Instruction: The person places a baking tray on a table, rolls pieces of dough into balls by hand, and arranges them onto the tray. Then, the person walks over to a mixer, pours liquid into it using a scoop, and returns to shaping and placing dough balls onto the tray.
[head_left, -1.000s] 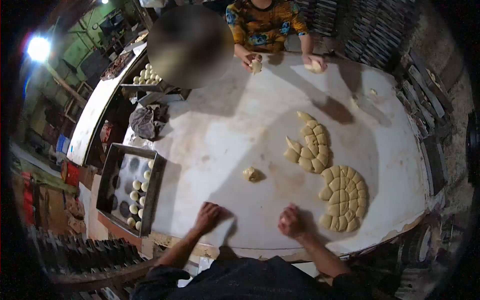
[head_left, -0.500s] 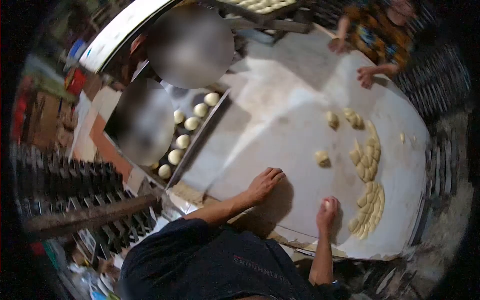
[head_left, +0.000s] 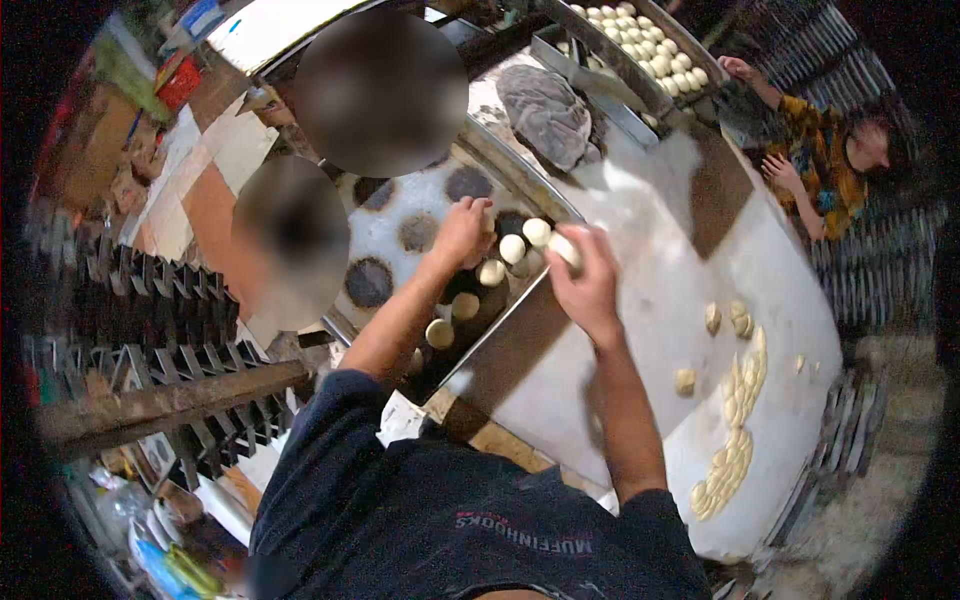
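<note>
Tray: a row of dough balls runs along it, from 1 toward 7 o'clock.
Left hand: over the tray, fingers curled; cannot tell whether they grip anything.
Right hand: half closed around one pale ball.
Dough pieces: on the table, at 4 o'clock.

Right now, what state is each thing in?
Near tray: partly filled with dough balls
Right hand: closed around a dough ball
Left hand: over the near tray, grip unclear
Cut dough: in pieces, clustered
Far tray: crowded with more dough balls
Cloth: crumpled
</note>
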